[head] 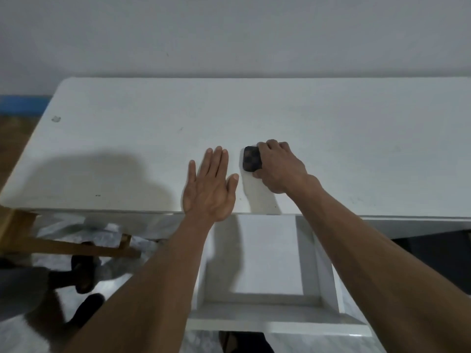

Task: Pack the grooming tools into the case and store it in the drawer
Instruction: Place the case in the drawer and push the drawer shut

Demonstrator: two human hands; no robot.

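Note:
A small dark checkered case (251, 159) lies closed on the white desk top (153, 138), right of centre. My right hand (279, 166) grips it from the right, fingers curled over its far edge and thumb at its near edge. My left hand (210, 186) rests flat on the desk just left of the case, fingers spread, holding nothing. Below the desk's front edge a white drawer (270, 305) stands pulled out, and nothing shows on its floor. No loose grooming tools are visible.
A wooden chair or stool frame (63, 247) stands at the lower left beside the desk. Dark sandals (84, 276) lie on the pale marble floor beneath it. A small grey mark (56, 119) sits near the desk's far left corner. A plain wall rises behind the desk.

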